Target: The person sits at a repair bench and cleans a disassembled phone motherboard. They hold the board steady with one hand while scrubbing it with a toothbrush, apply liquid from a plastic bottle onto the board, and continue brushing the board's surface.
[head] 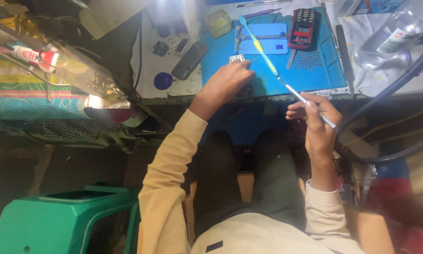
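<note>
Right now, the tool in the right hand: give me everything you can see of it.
The tool is a long, slim spudger-like stick: a light blue and yellow handle section that looks like plastic, running into a thin silvery metal shaft. It lies diagonally, its blue end up over the blue work mat, its metal end down past the table edge. The right hand pinches the metal shaft near its lower end, with a short length sticking out beyond the fingers. Whether its upper part rests on the mat or hangs above it cannot be told.
</note>
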The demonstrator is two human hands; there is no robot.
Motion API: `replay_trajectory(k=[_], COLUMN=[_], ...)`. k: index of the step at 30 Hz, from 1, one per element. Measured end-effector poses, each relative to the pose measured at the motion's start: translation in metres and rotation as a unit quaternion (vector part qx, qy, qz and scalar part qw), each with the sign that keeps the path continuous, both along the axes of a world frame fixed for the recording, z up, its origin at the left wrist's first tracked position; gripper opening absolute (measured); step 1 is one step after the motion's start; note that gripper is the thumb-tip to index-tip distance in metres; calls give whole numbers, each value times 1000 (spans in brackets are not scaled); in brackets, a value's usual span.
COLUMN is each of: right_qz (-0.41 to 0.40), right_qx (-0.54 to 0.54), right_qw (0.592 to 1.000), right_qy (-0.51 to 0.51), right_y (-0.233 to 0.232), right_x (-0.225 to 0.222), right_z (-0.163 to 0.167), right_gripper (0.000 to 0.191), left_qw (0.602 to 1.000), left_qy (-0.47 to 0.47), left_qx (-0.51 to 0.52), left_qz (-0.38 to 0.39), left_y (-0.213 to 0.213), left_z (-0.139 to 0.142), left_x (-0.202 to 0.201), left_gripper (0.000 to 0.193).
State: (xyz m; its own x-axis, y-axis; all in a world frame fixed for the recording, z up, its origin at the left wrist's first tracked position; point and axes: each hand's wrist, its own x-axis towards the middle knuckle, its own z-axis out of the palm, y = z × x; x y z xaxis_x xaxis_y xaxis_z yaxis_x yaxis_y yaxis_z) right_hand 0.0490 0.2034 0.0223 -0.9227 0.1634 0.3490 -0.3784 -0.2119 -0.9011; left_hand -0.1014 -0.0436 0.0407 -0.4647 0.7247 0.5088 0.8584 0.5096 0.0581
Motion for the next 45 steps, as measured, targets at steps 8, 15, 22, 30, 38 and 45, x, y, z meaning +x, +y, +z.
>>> replay_trajectory(k=[8, 15, 22, 30, 38, 45], right_qz=[-21, -18, -32, -43, 1, -42], right_qx=[4, 5, -1, -7, -160, -85], right_qw=[1000, 1000, 999, 999, 987, 995], right_qy=[-9, -18, -36, -23, -1, 37], right_y=[12, 14, 16, 31, 57, 79], right_x=[-3, 0, 9, 27, 62, 95], right_z=[-9, -12, -11, -11, -21, -25], right_gripper=[36, 37, 36, 34, 31, 31], left_qw=[998, 997, 991, 975, 685, 494], left_qy=[-24, -39, -72, -196, -514, -646], left_qx=[-62, -45, -111, 103, 506, 541], left_qz=[-14, -47, -38, -23, -105, -214], left_y=[0, -10, -6, -17, 67, 130], left_z=[7, 18, 23, 26, -1, -8], left_x=[-3, 1, -19, 0, 79, 118], left_gripper=[6, 12, 16, 9, 15, 25])
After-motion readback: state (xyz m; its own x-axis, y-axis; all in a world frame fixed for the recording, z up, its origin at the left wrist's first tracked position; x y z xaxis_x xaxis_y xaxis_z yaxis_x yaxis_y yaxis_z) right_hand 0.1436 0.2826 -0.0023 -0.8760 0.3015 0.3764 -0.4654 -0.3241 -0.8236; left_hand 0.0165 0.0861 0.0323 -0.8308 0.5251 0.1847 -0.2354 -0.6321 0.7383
